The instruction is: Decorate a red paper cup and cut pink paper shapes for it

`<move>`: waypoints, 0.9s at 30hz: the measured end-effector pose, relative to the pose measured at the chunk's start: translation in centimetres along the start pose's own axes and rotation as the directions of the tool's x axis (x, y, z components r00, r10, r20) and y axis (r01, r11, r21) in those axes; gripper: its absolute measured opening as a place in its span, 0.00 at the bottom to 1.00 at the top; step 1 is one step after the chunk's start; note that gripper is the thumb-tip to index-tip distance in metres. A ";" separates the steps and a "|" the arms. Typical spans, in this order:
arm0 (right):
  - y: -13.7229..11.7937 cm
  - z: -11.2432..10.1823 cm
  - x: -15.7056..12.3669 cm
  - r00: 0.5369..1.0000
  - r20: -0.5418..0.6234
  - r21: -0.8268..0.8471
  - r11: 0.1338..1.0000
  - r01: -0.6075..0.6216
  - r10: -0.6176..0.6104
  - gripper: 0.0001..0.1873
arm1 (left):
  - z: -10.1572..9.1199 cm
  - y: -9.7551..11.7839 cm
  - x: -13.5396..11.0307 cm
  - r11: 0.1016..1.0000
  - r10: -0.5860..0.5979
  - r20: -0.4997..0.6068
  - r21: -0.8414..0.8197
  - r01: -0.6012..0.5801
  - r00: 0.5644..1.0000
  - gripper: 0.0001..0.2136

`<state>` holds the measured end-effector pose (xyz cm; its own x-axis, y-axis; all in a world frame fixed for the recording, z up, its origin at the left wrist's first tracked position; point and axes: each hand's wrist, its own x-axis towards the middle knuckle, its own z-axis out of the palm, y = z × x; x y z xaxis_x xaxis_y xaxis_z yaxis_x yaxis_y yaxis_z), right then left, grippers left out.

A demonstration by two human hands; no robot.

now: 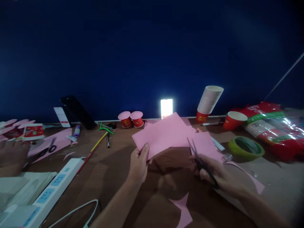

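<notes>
My left hand pinches the lower left corner of a pink paper sheet, thumb on top, and the sheet is raised over the table. In my right hand is a pair of black-handled scissors, blades pointing up and to the left, near the sheet's right side. Another piece of pink paper lies just behind the scissors, and more pink paper shows beneath the raised sheet. A curved pink offcut rests on the table in front of me.
Two red cups with pink discs, a lit phone and a leaning stack of paper cups stand along the wall. Yellow-green tape and a red bag are right. A power strip and another person's hand are left.
</notes>
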<state>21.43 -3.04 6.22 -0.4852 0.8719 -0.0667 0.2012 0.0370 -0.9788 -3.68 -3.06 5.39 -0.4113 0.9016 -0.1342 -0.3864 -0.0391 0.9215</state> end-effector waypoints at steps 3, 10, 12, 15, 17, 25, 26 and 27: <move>0.4 1.2 -0.3 0.976 0.217 -0.053 0.998 0.014 -0.002 0.22 | 0.0 -0.3 -0.2 1.000 0.007 -0.006 0.006 -0.007 1.000 0.14; 1.1 2.9 -0.4 0.976 0.217 -0.006 1.000 0.016 -0.014 0.20 | 0.0 -2.2 -0.7 0.989 0.035 0.072 0.142 -0.045 0.997 0.14; 1.3 3.3 -0.4 0.979 0.202 0.049 0.999 -0.008 -0.002 0.20 | 0.0 -2.6 -0.9 0.989 0.030 0.106 0.144 -0.045 0.994 0.14; 1.6 3.6 -0.4 0.981 0.191 0.076 0.997 -0.028 0.013 0.18 | -0.1 -3.0 -1.1 0.989 0.014 0.154 0.146 -0.037 0.988 0.14; 1.5 3.7 -0.4 0.982 0.189 0.067 0.997 -0.040 0.027 0.17 | -0.1 -3.3 -1.1 0.988 0.012 0.154 0.153 -0.036 0.988 0.15; 1.0 3.9 -0.4 0.985 0.166 0.092 0.994 -0.063 0.047 0.18 | 0.0 -3.5 -1.4 0.989 -0.024 0.136 0.147 0.004 0.990 0.17; 1.0 3.9 -0.4 0.985 0.168 0.107 0.992 -0.064 0.045 0.18 | 0.0 -3.6 -1.4 0.988 -0.022 0.138 0.156 0.001 0.990 0.17; 1.1 3.9 -0.4 0.985 0.166 0.120 0.991 -0.064 0.043 0.18 | 0.0 -3.7 -1.4 0.986 -0.020 0.143 0.165 -0.004 0.990 0.17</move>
<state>18.49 -5.23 4.46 -0.6106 0.7794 -0.1402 0.1285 -0.0772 -0.9887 -1.67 -4.21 2.19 -0.2815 0.9544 -0.0990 -0.2429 0.0289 0.9696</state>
